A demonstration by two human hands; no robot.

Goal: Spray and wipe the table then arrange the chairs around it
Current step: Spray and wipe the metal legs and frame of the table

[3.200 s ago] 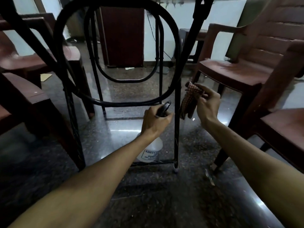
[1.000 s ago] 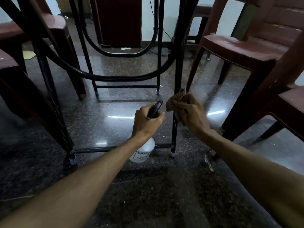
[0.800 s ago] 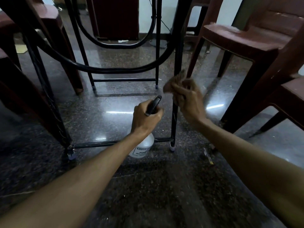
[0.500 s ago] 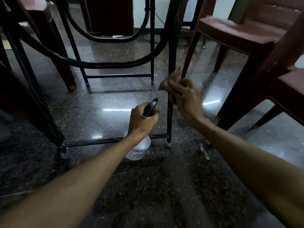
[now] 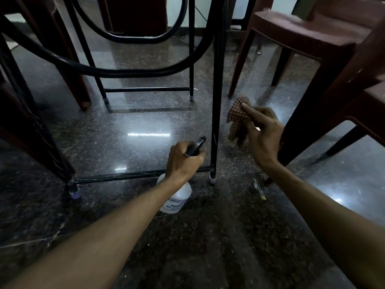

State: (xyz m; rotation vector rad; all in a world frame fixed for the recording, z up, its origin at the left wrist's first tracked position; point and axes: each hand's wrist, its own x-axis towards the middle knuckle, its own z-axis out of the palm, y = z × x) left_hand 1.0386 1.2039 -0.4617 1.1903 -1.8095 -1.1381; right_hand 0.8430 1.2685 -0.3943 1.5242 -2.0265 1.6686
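I am low down, looking under the table at its black metal frame. My left hand [image 5: 183,159] grips the black trigger head of a white spray bottle [image 5: 177,199], just left of the front table leg [image 5: 215,101]. My right hand [image 5: 262,134] holds a checked brown cloth [image 5: 237,115] to the right of that leg, apart from it, with the forefinger stretched along the cloth. Brown plastic chairs stand to the right [image 5: 312,34] and left [image 5: 66,59] of the table. The tabletop is out of view.
The floor is dark polished granite with light glare. A second brown chair [image 5: 370,105] stands close at the right edge. A small pen-like scrap [image 5: 259,189] lies on the floor under my right forearm. A dark wooden cabinet [image 5: 135,15] stands at the back wall.
My right hand with the cloth has come off the front table leg and moved to its right. The view has tilted down toward the floor. My left hand still grips the bottle.
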